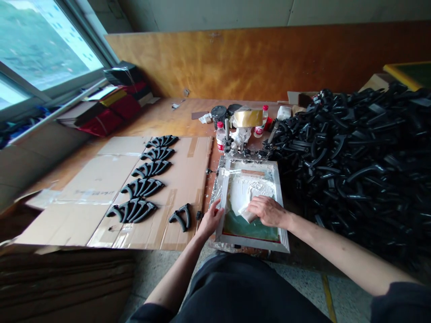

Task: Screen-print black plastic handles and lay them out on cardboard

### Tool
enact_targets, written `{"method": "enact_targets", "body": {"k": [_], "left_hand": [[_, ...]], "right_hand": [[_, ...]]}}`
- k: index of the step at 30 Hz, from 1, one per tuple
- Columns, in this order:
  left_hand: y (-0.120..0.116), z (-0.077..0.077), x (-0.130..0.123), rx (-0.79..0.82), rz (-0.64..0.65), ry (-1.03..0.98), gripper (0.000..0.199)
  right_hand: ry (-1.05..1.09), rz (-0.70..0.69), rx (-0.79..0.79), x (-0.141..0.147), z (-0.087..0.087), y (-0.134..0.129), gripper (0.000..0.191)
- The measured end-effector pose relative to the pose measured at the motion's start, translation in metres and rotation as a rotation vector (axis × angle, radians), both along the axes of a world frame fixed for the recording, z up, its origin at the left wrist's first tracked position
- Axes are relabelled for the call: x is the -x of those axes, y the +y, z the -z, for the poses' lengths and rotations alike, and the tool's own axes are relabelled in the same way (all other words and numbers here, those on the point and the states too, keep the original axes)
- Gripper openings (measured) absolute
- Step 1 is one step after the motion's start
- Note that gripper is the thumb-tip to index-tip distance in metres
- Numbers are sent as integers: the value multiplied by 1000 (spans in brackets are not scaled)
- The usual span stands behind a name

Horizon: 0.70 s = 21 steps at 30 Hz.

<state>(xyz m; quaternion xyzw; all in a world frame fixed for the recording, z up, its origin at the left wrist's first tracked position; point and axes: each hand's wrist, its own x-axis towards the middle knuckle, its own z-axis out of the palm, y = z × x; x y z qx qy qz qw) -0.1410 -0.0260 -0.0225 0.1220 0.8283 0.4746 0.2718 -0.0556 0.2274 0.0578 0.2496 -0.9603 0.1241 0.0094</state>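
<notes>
A screen printing frame (283, 233) with a metal rim and green mesh lies in front of me. Thick white ink (239, 190) is spread over the upper part of its mesh. My right hand (267, 211) is closed on a white, cloth-like wad (248, 215), pressed to the mesh at the ink's lower edge. Its fingers partly cover the wad. At the left rim, my left hand (213, 219) grips the frame, thumb along the edge; some fingertips are hidden. A wooden strip (252, 172) lies at the far end of the frame.
Left, a cardboard sheet (188, 179) bears rows of curved black plastic parts (138, 211) and a separate pair (182, 217). A large heap of black parts (336, 166) rises right. Behind the frame stand bottles (220, 137), a tape roll (248, 118) and a dark tub (219, 115).
</notes>
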Motion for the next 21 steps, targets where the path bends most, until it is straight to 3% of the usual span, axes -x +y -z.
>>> {"method": "enact_targets", "body": {"k": [5,9,13,17,21], "left_hand": [[1,-4,0,-27,4,-32,59],[2,-6,0,-40,-3,-44,59],[0,-17,2,-70,19,-69,61],[-3,-57,4,-177,19,-153,69],[9,-114,10,-366,-91,-179,57]], "right_hand": [[100,188,10,9,7,-9,21],[137,135,33,-7,20,-16,21],[87,279,81,17,3,-8,16],[124,545,122,67,-31,23,54],[213,841,339,68,-48,95,43]]}}
